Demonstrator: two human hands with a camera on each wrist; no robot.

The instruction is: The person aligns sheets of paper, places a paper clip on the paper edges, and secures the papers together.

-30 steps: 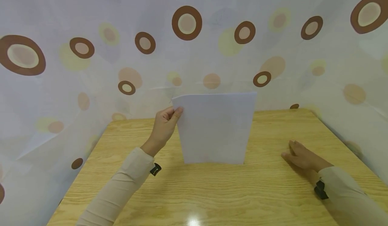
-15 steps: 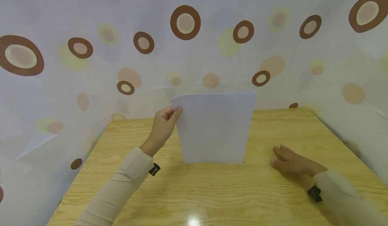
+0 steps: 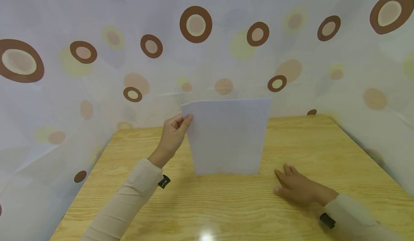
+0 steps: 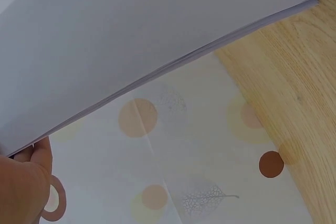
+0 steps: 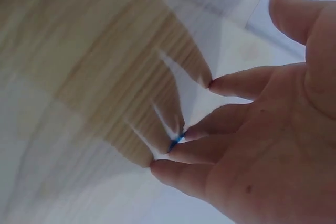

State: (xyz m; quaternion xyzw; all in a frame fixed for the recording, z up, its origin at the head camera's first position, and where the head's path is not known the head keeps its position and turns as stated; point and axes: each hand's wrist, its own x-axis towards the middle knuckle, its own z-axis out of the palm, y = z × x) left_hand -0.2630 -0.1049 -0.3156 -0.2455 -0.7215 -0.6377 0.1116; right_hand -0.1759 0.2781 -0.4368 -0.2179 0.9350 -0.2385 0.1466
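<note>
A stack of white paper sheets (image 3: 226,137) stands upright on the table, its lower edge on the wood. My left hand (image 3: 171,135) pinches its upper left corner, thumb on the near face. The left wrist view shows several layers along the edge of the paper (image 4: 131,40); only part of the left hand (image 4: 26,182) appears there. To the right of the paper and apart from it, my right hand (image 3: 300,187) reaches over the table with fingers extended. In the right wrist view, the fingertips (image 5: 231,85) touch the glossy wood. A tiny blue spot shows between two of them, too small to identify.
The light wooden table (image 3: 194,208) has a shiny surface. A white sheet patterned with brown and pastel circles (image 3: 220,61) hangs behind it and along both sides. Dark bands (image 3: 164,181) are worn at both wrists.
My right hand has moved left and toward me across the table, closer to the paper. My left hand and the paper stay nearly where they were.
</note>
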